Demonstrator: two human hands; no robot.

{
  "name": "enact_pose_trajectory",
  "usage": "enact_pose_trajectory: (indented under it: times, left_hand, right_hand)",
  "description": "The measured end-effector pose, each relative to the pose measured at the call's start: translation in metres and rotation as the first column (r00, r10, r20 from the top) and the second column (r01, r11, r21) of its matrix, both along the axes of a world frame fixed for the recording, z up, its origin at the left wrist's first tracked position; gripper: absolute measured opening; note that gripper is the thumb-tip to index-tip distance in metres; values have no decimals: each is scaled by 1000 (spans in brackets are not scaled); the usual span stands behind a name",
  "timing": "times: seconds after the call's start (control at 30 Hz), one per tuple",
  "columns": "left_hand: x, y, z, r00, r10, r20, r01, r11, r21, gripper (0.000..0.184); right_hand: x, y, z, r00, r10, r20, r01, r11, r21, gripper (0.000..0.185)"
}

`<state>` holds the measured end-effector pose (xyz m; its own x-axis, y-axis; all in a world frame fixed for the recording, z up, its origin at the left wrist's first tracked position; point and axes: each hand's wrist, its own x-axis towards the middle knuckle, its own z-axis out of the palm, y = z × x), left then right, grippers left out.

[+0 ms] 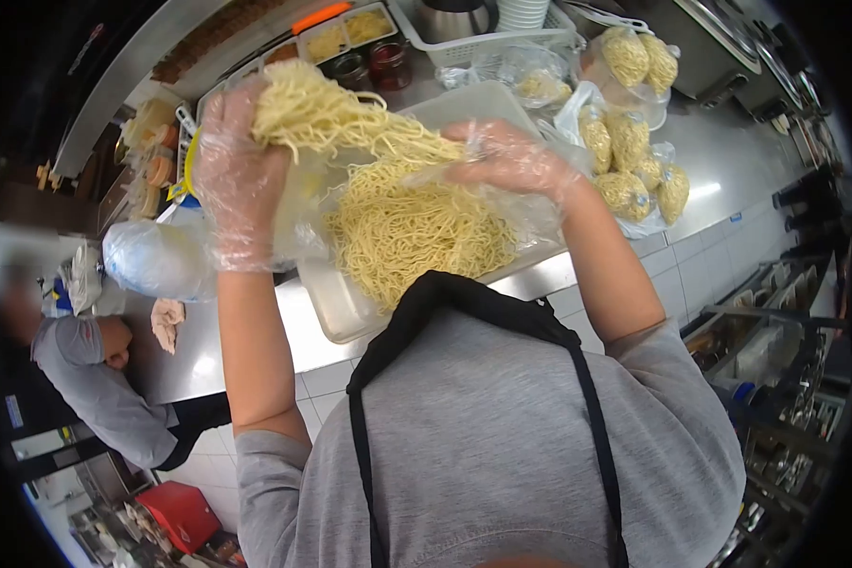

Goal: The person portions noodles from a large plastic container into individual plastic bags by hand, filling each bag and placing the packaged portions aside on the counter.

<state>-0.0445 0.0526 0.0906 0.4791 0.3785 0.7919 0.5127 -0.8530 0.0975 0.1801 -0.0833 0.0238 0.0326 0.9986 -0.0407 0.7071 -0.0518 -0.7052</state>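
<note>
Small reddish lettering on the dark panel (85, 49) at the upper left and blue print on the bagged noodles (625, 151) at the right are too small to read. The lifted bundle of noodles (350, 121) runs crosswise between the hands, its long axis sloping gently down from the person's left to their right. Its broad, loose end points up and left; its thinner end points toward the right hand (513, 163).

The left hand (239, 180), in a clear plastic glove, has its grip closed around the broad end, with strands spilling out on the inner side of the fingers. The right hand, gloved likewise, pinches the thin end in a narrow grip, so the bundle lies between the two grips and sags a little. Loose strands dangle from its underside.

Below the bundle, a heap of noodles (424, 232) fills much of a translucent tub (343, 320), which sits on the steel table (194, 355). Ingredient containers (346, 36) stand beyond the tub. A pink cloth (168, 325) lies on the table at the left, near a co-worker's folded arms (114, 343).
</note>
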Motion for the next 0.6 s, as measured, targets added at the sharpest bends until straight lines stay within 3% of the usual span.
enact_pose_trajectory:
  times: [0.1,0.2,0.27,0.3,0.33,0.37,0.4,0.43,0.5,0.53,0.6]
  left_hand:
    - [-6,8,21,999,29,24,-32,995,89,45]
    - [-12,11,36,997,-8,73,0,994,107,44]
    - [-14,12,44,989,-59,137,53,998,42,40]
    - [-13,6,47,992,-50,117,46,998,38,33]
    - [-12,5,45,992,-48,118,43,998,39,33]
    - [-11,6,41,966,-147,214,178,974,-139,34]
    - [-10,7,35,920,-222,323,321,900,-295,35]
    - [-7,6,26,920,-222,322,320,901,-294,35]
    - [6,1,-2,759,-197,621,598,589,-544,39]
    - [9,-4,-19,772,-190,607,595,553,-583,44]
    - [14,-15,-50,929,-170,330,359,635,-684,53]
  right_hand:
    - [19,-2,-26,996,-36,-80,36,999,4,61]
    - [22,-6,-25,996,-82,44,86,991,-106,60]
    - [27,-4,-35,962,50,268,57,925,-375,65]
    - [28,-6,-35,962,53,269,54,926,-374,65]
    - [28,-10,-33,961,76,265,2,959,-285,71]
    - [26,-13,-28,959,100,263,-50,980,-192,76]
    - [20,-14,-20,985,69,156,-59,996,-69,83]
    - [10,-13,-9,998,50,43,-52,997,53,89]
    - [-20,-9,19,919,104,-381,-5,967,253,98]
    - [-32,-3,19,919,104,-381,-5,967,254,98]
    - [-47,7,12,967,123,-225,3,873,488,89]
